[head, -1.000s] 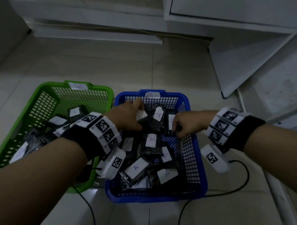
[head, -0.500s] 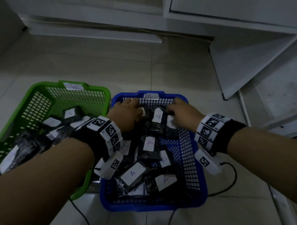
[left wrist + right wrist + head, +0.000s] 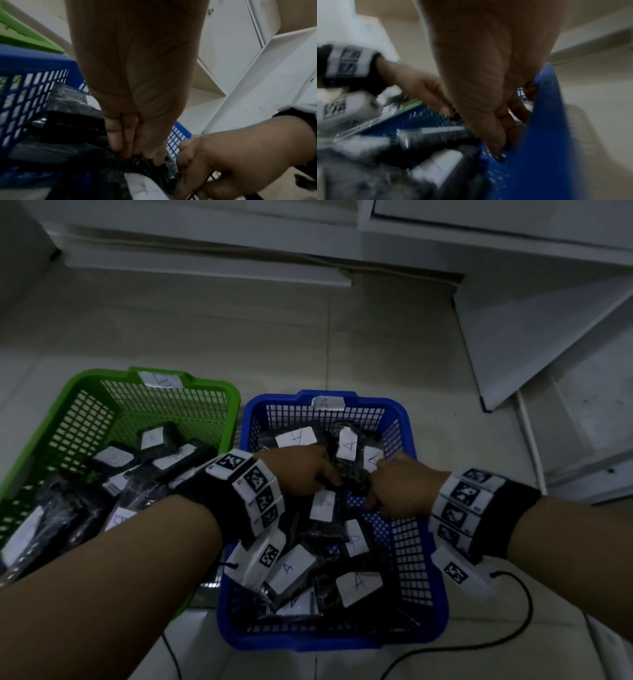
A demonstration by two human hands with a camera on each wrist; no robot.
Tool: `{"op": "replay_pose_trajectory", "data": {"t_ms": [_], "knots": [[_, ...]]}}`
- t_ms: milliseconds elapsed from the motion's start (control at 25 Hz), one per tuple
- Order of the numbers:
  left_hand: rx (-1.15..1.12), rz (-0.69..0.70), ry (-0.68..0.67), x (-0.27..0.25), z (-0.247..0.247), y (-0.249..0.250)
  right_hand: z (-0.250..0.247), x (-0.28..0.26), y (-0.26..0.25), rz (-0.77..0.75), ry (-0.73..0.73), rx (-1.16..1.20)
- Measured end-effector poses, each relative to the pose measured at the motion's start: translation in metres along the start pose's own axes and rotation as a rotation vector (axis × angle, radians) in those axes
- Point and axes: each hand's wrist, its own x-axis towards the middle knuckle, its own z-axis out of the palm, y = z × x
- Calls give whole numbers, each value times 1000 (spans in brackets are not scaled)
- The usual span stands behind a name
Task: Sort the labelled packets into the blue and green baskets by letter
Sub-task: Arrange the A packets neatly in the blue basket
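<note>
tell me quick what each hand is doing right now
Left hand: pinching a black packet in the blue basket.
Right hand: curled low in the basket; whether it grips anything cannot be told.

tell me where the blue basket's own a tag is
In the head view, the A tag sits midway along the far rim of the blue basket, to the right of the green basket.

A dim indoor room, seemingly domestic: pale tiled floor (image 3: 205,337), white cabinets (image 3: 496,220) along the wall, a white panel (image 3: 534,337) lying askew.
</note>
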Motion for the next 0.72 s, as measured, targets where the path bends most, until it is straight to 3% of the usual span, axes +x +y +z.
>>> {"op": "replay_pose_trajectory", "data": {"t_ms": [80,120,280,440,560,720], "knots": [[-4,-17,-10,-1,5,-2,11,3,-1,45,67,-102],[-10,-39,6,-3,6,-4,13,2,0,79,106,-36],[51,-143,37,-16,6,-7,0,0,-12,150,214,584],[296,-251,283,-29,-5,-14,-5,9,-46,221,79,943],[352,-354,242,-36,-7,-24,-13,12,-61,304,33,1260],[310,-281,233,-42,-2,-32,-27,6,-70,364,54,1509]]}}
